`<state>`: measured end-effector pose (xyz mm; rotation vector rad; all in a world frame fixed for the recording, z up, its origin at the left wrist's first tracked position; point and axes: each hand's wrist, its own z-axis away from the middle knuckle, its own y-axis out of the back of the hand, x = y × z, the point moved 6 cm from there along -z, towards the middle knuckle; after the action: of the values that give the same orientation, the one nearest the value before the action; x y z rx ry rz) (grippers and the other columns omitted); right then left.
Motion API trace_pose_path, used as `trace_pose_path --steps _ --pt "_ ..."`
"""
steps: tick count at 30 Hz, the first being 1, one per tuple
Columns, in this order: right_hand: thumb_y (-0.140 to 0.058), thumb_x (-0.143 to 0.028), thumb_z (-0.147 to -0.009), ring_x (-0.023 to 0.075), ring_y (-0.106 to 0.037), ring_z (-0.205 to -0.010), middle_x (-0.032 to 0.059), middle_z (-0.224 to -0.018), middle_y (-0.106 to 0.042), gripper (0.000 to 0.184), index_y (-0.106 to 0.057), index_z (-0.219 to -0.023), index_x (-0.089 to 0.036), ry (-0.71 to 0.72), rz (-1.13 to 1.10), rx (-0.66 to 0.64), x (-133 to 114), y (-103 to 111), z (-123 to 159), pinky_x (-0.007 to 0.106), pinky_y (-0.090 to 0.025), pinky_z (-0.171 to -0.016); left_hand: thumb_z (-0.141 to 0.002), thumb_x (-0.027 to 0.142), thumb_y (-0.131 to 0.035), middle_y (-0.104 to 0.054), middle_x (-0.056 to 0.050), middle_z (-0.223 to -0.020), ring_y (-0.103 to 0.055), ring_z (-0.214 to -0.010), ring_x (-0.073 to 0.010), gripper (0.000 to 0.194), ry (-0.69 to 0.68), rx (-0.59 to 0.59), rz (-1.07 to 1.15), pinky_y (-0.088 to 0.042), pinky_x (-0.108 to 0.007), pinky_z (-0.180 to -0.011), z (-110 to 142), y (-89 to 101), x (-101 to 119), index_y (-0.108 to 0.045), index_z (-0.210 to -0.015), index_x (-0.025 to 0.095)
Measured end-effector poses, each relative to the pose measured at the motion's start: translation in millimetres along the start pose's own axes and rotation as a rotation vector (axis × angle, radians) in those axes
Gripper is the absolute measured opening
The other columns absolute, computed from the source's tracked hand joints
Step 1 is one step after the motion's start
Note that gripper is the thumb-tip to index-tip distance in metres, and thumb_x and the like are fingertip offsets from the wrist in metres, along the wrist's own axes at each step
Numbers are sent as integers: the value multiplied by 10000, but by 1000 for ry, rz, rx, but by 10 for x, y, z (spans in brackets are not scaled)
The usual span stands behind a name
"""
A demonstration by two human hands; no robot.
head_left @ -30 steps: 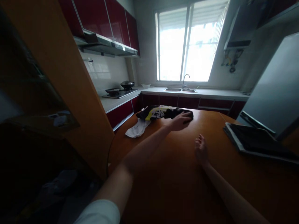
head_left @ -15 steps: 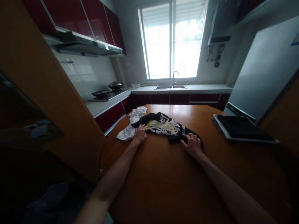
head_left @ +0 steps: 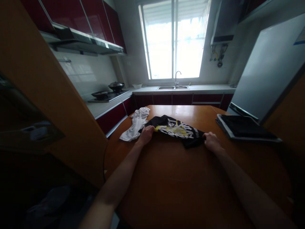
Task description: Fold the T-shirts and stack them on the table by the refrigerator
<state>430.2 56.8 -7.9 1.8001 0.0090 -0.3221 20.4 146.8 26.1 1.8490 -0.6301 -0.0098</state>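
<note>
A black garment with white and yellow print (head_left: 177,131) lies bunched on the wooden table (head_left: 181,184). My left hand (head_left: 145,135) grips its left end with fingers curled into the cloth. At the garment's right end, my right hand (head_left: 211,142) pinches the dark edge. A crumpled white cloth (head_left: 135,124) lies just left of the black garment, touching it near my left hand.
A dark tray-like flat object (head_left: 245,128) sits on the table's right side. A wooden cabinet panel (head_left: 50,105) rises at the left. Behind are a stove with pans (head_left: 107,93), a sink under the window (head_left: 172,87) and a grey refrigerator (head_left: 269,70).
Both hands have taken hold of the black garment's ends and spread apart, the right moving rightward. A second ago the left hand reached far across and the right lay open on the table.
</note>
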Motion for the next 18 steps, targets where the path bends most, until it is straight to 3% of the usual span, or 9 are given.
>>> trace_pose_path --steps 3,7,11,14,17,18 --pt "-609 -161 -743 309 -609 -1040 157 -1125 -672 349 -768 -1051 -197 -94 60 35 376 58 -83 442 -499 -879 -986 289 -525 -698 -51 -1160 -623 -1134 -211 231 -137 -84 53 -373 -416 -1132 62 -78 214 -651 -1176 251" --pt "-633 -142 -681 268 -674 -927 125 -1018 -736 335 -787 -976 -181 -52 -71 -33 606 89 -168 376 -520 -860 -834 341 -738 -633 -84 -1299 -583 -1209 -242 445 -306 -240 111 -433 -358 -1074 164 -183 349 -669 -1268 270" --pt "-651 -109 -638 253 -701 -863 84 -879 -762 249 -785 -839 -170 -20 -343 -140 691 188 -205 343 -529 -834 -890 368 -655 -673 -88 -1109 -631 -1042 -227 228 -242 -260 126 -480 -306 -966 154 -117 323 -777 -1025 230" --pt "-712 -138 -598 241 -700 -774 71 -788 -756 179 -779 -761 -165 -28 -626 -312 743 282 -145 318 -549 -745 -972 358 -505 -686 -53 -873 -632 -817 -186 308 -207 -300 205 -488 -265 -815 135 -24 375 -751 -872 202" --pt "-791 -189 -546 239 -702 -711 76 -791 -765 231 -787 -776 -176 -138 -837 -481 856 371 29 315 -564 -651 -972 398 -500 -664 -11 -768 -588 -726 -160 324 -219 -396 320 -456 -241 -710 169 92 500 -729 -895 182" --pt "-809 -204 -533 241 -700 -681 80 -777 -763 245 -787 -776 -180 -180 -859 -417 926 446 77 324 -567 -622 -959 421 -527 -661 -1 -765 -577 -717 -152 322 -229 -465 373 -446 -231 -685 199 126 555 -732 -923 175"
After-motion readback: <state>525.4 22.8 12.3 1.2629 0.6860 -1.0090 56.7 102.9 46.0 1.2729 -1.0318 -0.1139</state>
